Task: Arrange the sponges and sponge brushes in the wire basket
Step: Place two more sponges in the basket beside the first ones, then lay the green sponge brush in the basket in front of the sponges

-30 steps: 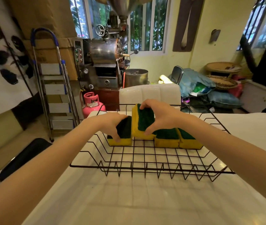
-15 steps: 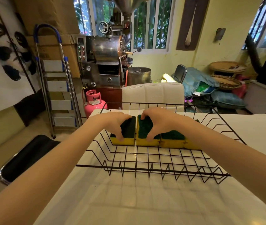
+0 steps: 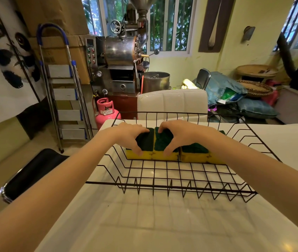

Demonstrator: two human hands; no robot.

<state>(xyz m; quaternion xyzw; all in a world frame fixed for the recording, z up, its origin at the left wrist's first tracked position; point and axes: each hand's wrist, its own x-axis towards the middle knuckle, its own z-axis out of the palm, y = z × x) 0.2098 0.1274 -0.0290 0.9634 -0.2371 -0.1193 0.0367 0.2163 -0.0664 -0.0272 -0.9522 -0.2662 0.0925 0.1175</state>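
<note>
A black wire basket (image 3: pixel 162 186) stands on a white table (image 3: pixel 144 224). Inside it, near the far side, yellow sponges with dark green scrub tops lie in a row. My left hand (image 3: pixel 131 135) grips the leftmost sponge (image 3: pixel 145 142), thumb on its front face and fingers over its back. My right hand (image 3: pixel 179 132) grips the second sponge (image 3: pixel 163 140) the same way. These two sponges touch side by side. A third sponge (image 3: pixel 195 151) lies to the right, and my right forearm hides much of what lies beyond it. No sponge brush is visible.
A white padded chair back (image 3: pixel 171 104) stands behind the table's far edge. A black stool seat (image 3: pixel 26 175) sits at the left. Further off are a step ladder (image 3: pixel 66 91), a pink gas cylinder (image 3: pixel 106 111) and a metal roasting machine (image 3: pixel 122 62).
The second sponge stood on edge in my right hand; it now lies flat in the row. My left hand has pushed the leftmost sponge against it, closing the gap.
</note>
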